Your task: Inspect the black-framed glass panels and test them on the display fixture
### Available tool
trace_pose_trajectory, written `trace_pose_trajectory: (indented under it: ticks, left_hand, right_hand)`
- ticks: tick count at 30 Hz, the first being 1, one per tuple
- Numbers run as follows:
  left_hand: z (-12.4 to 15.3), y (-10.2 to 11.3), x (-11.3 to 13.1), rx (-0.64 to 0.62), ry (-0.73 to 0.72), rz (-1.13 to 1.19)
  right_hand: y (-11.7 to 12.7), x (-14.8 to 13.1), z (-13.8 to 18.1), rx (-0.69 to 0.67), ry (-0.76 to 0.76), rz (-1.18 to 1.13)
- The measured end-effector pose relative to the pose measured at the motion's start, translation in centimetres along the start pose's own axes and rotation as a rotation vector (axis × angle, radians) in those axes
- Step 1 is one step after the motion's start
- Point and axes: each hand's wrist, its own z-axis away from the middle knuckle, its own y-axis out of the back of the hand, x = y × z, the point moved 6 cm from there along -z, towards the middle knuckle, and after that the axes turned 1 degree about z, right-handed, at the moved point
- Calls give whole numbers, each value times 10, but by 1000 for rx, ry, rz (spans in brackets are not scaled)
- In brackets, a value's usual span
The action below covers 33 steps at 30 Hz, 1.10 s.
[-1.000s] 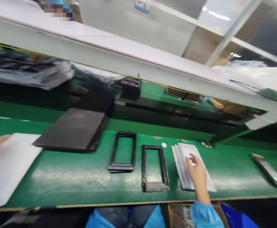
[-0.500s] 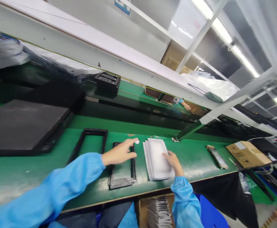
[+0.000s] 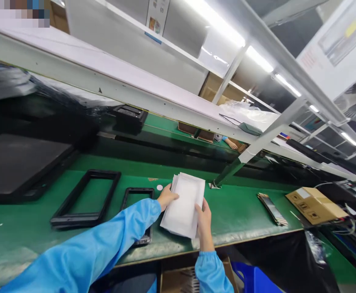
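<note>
A stack of white rectangular sheets or thin pouches (image 3: 185, 205) is held between my two hands over the green bench. My left hand (image 3: 167, 197) grips its left edge, thumb on top. On the right edge, my right hand (image 3: 205, 221) closes with its thumb on the front face; the fingers behind are hidden. Left of the stack lies a black rectangular frame (image 3: 139, 190), partly covered by my blue left sleeve. A larger black frame (image 3: 88, 221) lies farther left. Near my left hand is a small white disc (image 3: 159, 187) on the bench.
A big dark flat panel (image 3: 22, 162) lies at the left. To the right are a bundle of narrow strips (image 3: 272, 208) and a cardboard box (image 3: 317, 204). A slanted metal post (image 3: 242, 160) rises behind the stack. Across the bench, another person's hand (image 3: 231, 143) shows.
My left hand has moved from above the smaller frame to the stack's left edge and closed on it. The stack is now gripped from both sides. The view has shifted.
</note>
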Motion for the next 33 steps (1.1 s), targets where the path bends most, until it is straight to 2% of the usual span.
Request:
trace_pose_trajectory:
  ticks: [7,10,13,20,26,33]
  left_hand:
    - [23,-5,30,-93,-224,-61]
    - [37,-7,35,-172,-283,-46]
    - [46,-6,37,-200,-320,-11]
    - [65,-2,46,-84,-320,157]
    - [75,-6,51,-10,-315,144]
    - [78,-5,53,21,-380,161]
  right_hand:
    - [8,-19,40,93,178,-250]
    - [5,-32,50,109,248,-325]
    - [7,-52,54,111,301,-369]
    - [23,-88,55,106,248,-325]
    - [19,-107,63,206,229,-345]
    - [17,-117,64,280,235,-401]
